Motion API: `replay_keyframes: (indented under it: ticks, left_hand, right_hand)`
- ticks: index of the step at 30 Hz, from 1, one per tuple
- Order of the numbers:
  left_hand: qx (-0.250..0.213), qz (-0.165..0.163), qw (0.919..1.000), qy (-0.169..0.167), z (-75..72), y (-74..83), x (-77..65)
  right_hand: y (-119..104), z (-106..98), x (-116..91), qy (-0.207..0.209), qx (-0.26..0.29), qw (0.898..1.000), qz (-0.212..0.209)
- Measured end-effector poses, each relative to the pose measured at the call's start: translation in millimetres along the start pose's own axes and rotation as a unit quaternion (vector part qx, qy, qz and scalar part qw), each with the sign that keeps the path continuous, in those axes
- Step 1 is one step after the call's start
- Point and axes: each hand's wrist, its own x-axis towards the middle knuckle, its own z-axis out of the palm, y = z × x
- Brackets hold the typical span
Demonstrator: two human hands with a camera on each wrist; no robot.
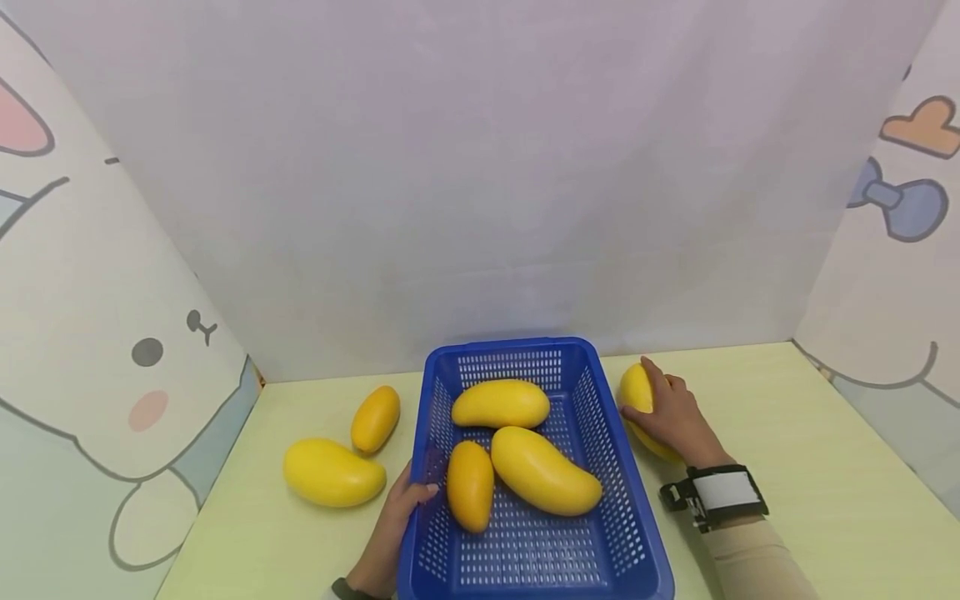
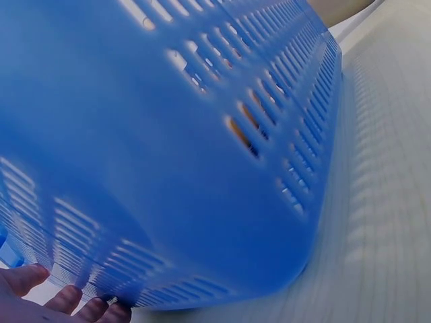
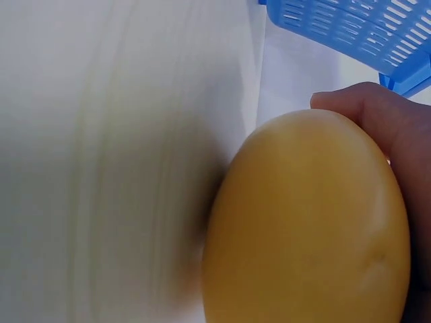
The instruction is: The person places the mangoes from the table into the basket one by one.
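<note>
A blue plastic basket (image 1: 536, 575) with slotted walls stands in the middle of the head view. My left hand (image 1: 396, 512) grips its left side, the thumb over the rim; in the left wrist view its fingers (image 2: 67, 299) lie against the slotted wall. Inside the basket are two large yellow mangoes, one (image 1: 501, 404) farther back and one (image 1: 546, 472) nearer, plus a smaller orange-yellow mango (image 1: 471, 487). To the right of the basket, my right hand (image 1: 678, 417) holds a yellow mango (image 3: 306, 222), thumb on its basket side; the palm hides part of it.
Left of the basket, a large yellow mango (image 1: 333, 473) and a smaller orange-yellow one (image 1: 375, 419) lie close together on the pale yellow table (image 1: 232, 533). A plain whitish wall (image 1: 480, 183) rises behind the table, with cartoon-printed panels (image 1: 90, 317) at both sides.
</note>
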Motion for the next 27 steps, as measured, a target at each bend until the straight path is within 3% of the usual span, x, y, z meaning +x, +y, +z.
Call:
replay_keyframes:
  ticks: [20,27]
  left_hand:
    - [0.02,-0.003,0.9998,0.007,-1.7,-1.1,2.1]
    - [0.01,0.0,0.9999,0.0,-1.5,-0.7,1.3]
  right_hand:
    - [-2.2,-10.7,-3.5,0.021,0.008,1.0,0.011]
    - [-8.5,-22.9,-6.5,0.055,0.013,0.998,0.001]
